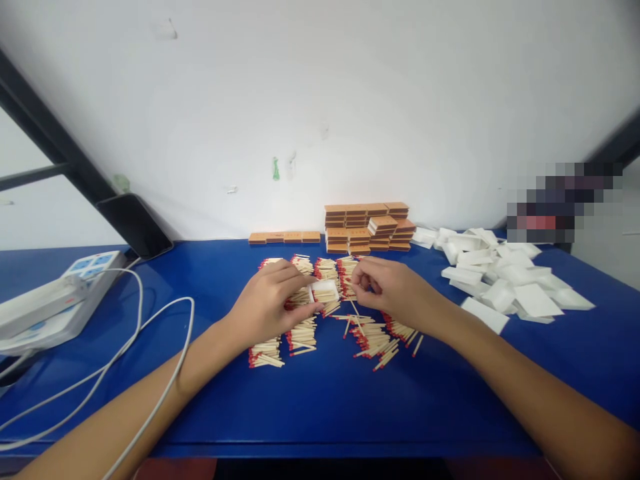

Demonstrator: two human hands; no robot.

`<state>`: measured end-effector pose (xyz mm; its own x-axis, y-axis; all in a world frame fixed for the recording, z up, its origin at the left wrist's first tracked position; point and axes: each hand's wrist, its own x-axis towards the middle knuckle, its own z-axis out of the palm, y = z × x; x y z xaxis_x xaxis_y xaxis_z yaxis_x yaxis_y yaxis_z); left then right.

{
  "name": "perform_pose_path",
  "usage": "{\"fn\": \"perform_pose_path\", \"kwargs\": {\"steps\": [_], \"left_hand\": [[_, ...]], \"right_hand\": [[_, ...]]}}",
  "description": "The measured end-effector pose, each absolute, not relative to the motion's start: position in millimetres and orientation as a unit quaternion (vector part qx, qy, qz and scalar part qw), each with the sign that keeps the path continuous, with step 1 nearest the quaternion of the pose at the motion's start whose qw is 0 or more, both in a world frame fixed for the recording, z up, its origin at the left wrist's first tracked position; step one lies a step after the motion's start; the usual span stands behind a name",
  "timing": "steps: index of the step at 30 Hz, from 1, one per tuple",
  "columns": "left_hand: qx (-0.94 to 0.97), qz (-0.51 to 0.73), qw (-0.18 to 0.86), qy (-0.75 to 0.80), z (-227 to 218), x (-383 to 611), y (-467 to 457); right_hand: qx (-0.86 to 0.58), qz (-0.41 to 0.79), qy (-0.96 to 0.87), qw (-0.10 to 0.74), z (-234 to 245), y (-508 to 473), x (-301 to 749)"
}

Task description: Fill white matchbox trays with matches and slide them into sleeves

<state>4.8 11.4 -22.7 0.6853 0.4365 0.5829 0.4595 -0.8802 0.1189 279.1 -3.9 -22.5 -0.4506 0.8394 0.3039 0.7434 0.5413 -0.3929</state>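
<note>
My left hand [273, 298] grips a small white matchbox tray [325, 285] between thumb and fingers, with several matches [325, 296] lying inside it. Just right of the tray, my right hand [383, 287] is closed with its fingertips pinched together over the match piles; whatever it pinches is too small to make out. Red-headed wooden matches lie around both hands in rows, such as the pile [303, 337] below my left hand and the looser pile [373, 340] below my right hand.
Orange-brown matchboxes [347, 237] are stacked against the wall, with a low row [285, 237] left of them. White trays [500, 270] lie heaped at right. A power strip [75, 300], a black phone-like slab [135, 225] and a white cable [187, 327] crossing my left forearm are at left.
</note>
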Motion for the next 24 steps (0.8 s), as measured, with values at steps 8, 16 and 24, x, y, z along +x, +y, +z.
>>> {"fn": "perform_pose_path", "kwargs": {"steps": [8, 16, 24], "left_hand": [[-0.922, -0.316, -0.009, -0.222, -22.0, 12.4, 3.4], [-0.922, -0.318, -0.017, -0.220, -20.7, 13.6, 2.8], [-0.916, -0.331, -0.013, -0.228, -20.7, 12.7, 2.9]], "right_hand": [[-0.376, -0.031, -0.892, 0.248, -22.3, -15.2, 257.2], [-0.368, 0.009, -0.891, 0.265, -25.9, -14.9, 260.4], [-0.383, 0.075, -0.874, 0.289, -16.9, -12.4, 269.1]]}}
